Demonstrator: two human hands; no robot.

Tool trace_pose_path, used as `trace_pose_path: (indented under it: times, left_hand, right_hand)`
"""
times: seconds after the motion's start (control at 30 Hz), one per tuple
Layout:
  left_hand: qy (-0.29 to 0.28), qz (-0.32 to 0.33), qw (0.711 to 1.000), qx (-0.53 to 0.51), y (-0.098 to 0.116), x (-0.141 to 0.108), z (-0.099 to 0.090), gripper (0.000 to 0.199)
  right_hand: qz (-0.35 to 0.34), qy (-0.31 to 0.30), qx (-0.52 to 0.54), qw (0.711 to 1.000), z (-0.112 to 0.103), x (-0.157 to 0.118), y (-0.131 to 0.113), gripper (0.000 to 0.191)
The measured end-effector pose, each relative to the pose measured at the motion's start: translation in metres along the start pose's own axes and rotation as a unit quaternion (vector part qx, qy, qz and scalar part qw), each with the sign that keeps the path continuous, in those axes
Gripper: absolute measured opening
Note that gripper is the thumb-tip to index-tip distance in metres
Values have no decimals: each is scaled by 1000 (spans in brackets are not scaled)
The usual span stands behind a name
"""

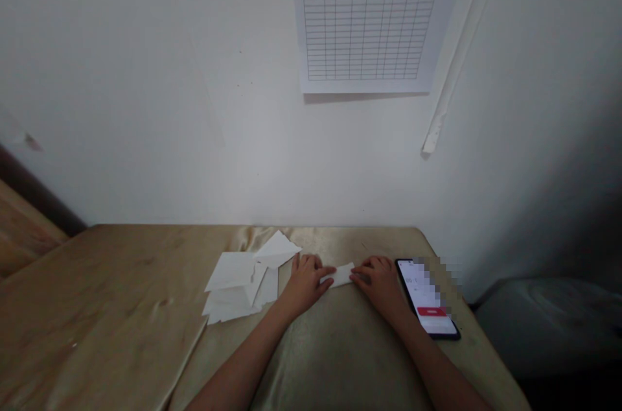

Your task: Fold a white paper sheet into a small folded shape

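A small folded white paper (342,275) lies on the cloth-covered table (335,346) between my hands. My left hand (309,279) grips its left end between thumb and index finger. At the paper's right end, the thumb and index finger of my right hand (376,275) pinch it. Several loose sheets of white paper (233,270) overlap one another to the left of my left hand, some with uneven edges.
A phone (427,301) with a lit screen and a red button lies right of my right hand. A printed table sheet (367,28) hangs on the white wall behind. Dark, bulky material (549,320) sits beyond the table's right edge.
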State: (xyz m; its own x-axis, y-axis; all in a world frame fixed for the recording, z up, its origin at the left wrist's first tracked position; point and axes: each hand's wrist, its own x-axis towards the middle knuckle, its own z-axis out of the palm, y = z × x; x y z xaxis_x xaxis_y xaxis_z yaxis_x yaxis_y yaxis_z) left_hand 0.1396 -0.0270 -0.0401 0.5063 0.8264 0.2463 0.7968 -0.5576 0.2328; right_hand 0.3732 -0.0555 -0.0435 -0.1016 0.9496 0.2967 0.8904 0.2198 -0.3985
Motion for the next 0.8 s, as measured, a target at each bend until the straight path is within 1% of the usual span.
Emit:
trace_pose_path:
  times: [0.3,0.8]
  left_hand:
    - [-6,-11,1000,-6,0,0,0,32]
    - [-10,-22,1000,-6,1,0,-1,30]
  right_hand:
    - [-1,-8,-13,1000,2,1,2,22]
    - [-2,-1,-24,1000,6,2,3,21]
